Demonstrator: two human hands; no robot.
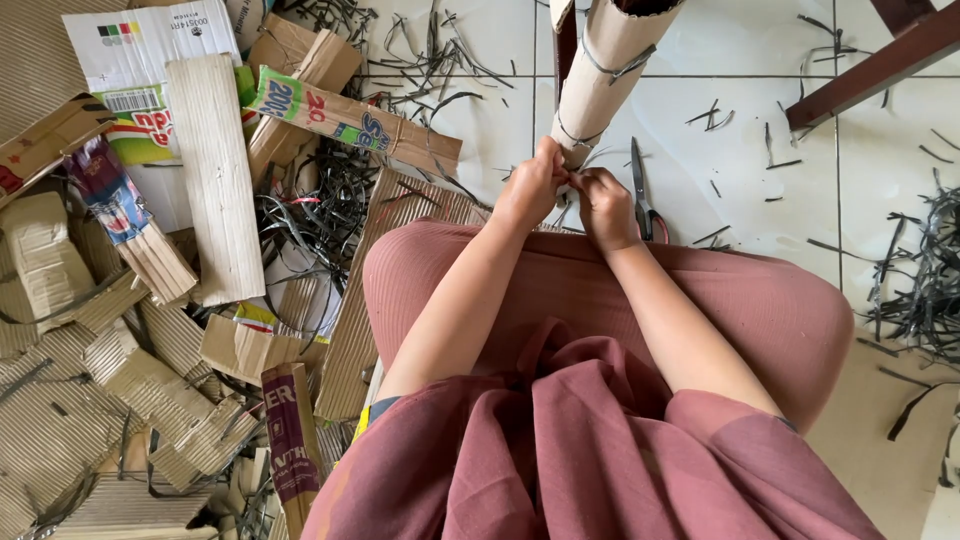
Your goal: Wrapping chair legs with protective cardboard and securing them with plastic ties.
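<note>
Tiled floor [700,120] (strewn cardboard): hands [530,185] [605,205] on roll [600,75]

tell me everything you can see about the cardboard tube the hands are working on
The cardboard tube is a roll of plain brown cardboard, its open top cut off by the picture's upper edge. It leans slightly, rising from the person's knees over the white tiled floor. Thin dark straps circle it in at least two places. The left hand and right hand meet at its lower end, fingers pinched there. Scissors lie just beside it.
</note>
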